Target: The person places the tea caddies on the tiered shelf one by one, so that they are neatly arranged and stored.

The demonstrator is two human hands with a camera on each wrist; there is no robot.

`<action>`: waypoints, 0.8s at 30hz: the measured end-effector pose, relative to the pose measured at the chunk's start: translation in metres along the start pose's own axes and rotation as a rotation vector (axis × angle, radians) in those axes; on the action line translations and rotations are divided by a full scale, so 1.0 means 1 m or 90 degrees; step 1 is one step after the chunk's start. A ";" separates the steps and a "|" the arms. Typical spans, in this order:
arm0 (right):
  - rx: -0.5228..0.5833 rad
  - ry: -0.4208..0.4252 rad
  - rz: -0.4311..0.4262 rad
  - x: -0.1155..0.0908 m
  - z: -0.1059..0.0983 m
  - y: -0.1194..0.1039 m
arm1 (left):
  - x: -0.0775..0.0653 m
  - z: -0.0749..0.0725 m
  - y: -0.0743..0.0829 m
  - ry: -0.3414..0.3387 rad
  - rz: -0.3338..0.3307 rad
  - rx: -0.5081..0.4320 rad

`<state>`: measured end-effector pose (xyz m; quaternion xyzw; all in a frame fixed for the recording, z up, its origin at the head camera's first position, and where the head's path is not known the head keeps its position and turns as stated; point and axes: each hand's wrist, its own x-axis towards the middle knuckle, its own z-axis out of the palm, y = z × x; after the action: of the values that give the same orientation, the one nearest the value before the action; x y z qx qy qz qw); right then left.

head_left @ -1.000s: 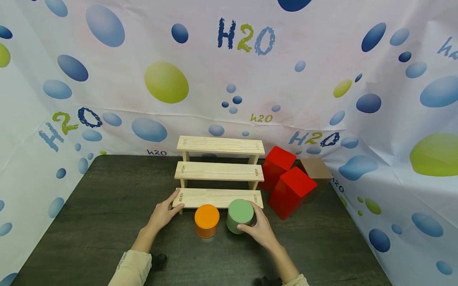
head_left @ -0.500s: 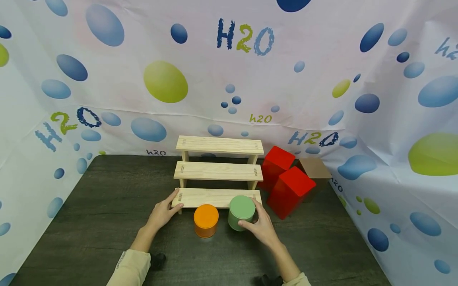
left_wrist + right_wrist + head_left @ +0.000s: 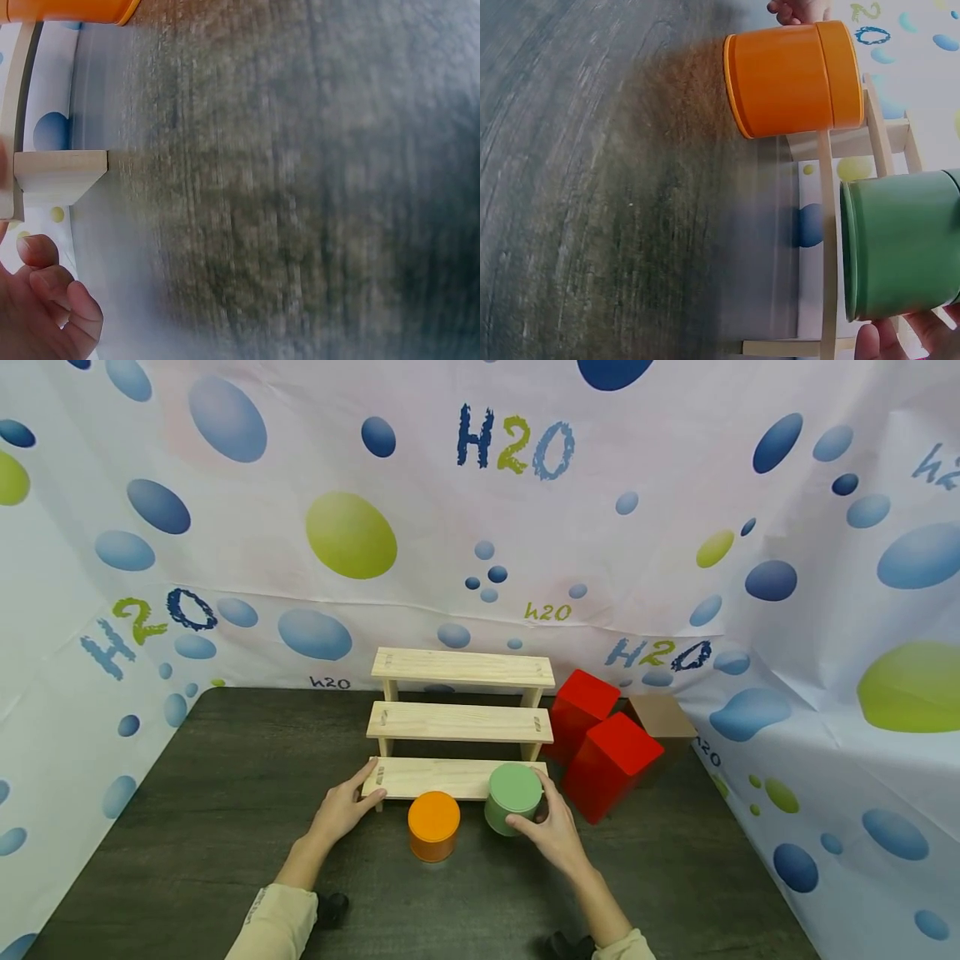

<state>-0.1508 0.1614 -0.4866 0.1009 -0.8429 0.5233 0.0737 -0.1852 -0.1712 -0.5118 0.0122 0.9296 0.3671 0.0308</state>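
Note:
A stepped wooden shelf (image 3: 457,720) with three tiers stands near the back wall. My left hand (image 3: 337,814) holds the left end of its lowest step; in the left wrist view several fingers (image 3: 49,281) curl below the board. My right hand (image 3: 558,837) grips a green round canister (image 3: 513,802) from its right side, thumb in front. The right wrist view has this canister (image 3: 907,247) raised off the table, upright, before the right part of the lowest step. An orange round canister (image 3: 433,831) stands on the table between my hands, in front of the shelf.
Two red boxes (image 3: 611,764) and a brown cardboard box (image 3: 663,718) stand close to the shelf's right side. A patterned sheet (image 3: 465,510) hangs behind and at both sides of the dark wood-grain table (image 3: 210,827).
The green canister in my right hand has risen and shifted slightly right and toward the shelf. My left hand stays on the step, and the orange canister has not moved.

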 end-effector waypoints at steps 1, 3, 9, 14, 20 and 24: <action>0.001 0.004 0.001 0.000 0.000 0.001 | 0.000 0.000 0.000 -0.001 -0.001 0.001; 0.002 0.010 0.003 0.001 0.001 0.004 | 0.000 0.000 0.000 -0.001 -0.001 0.002; -0.010 0.022 0.034 0.002 0.003 0.008 | 0.000 0.001 0.000 0.003 0.000 0.007; -0.020 0.035 0.058 0.004 0.006 0.010 | -0.001 0.001 -0.001 0.005 0.002 0.004; -0.022 0.064 0.058 0.009 0.007 0.012 | 0.001 0.003 -0.003 0.009 0.015 0.001; -0.030 0.069 0.054 0.010 0.008 0.011 | 0.002 0.004 -0.004 0.014 0.021 0.005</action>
<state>-0.1631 0.1585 -0.4976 0.0351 -0.8532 0.5108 0.0992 -0.1867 -0.1718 -0.5175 0.0232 0.9311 0.3638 0.0143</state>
